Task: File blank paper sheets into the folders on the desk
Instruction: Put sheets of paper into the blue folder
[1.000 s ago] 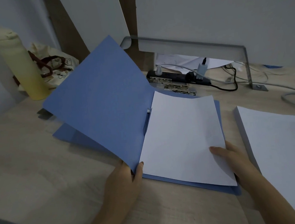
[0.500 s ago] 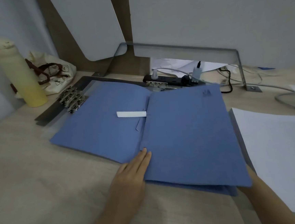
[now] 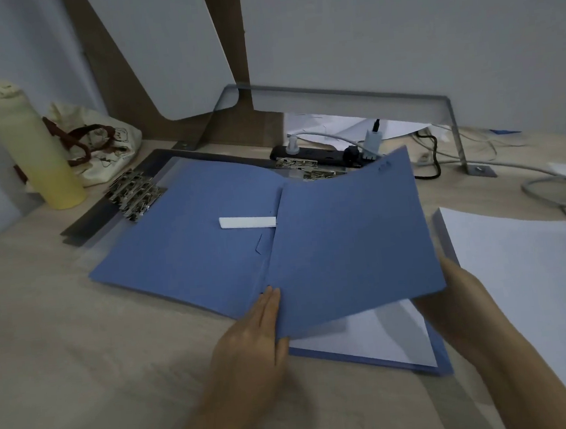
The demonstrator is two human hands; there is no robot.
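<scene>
A person's left hand (image 3: 251, 333), fingers straight and together, steadies the half-raised cover of a blue folder (image 3: 345, 243). The right hand (image 3: 453, 298) is at its right edge, fingers hidden, grip unclear. One blank sheet (image 3: 371, 340) lies inside between the hands. The paper stack (image 3: 526, 278) right of the right hand awaits filing.

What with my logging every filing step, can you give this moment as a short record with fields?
folder: blue paper folder open on the light wooden desk, left half flat
cover: its right blue cover raised, not shut
filed sheet: blank white paper sheet lying under that cover
left hand: flat, fingers straight, at the spine's near end
right hand: at the cover's right edge, fingers hidden beneath it
supply: stack of white paper right of the folder
</scene>
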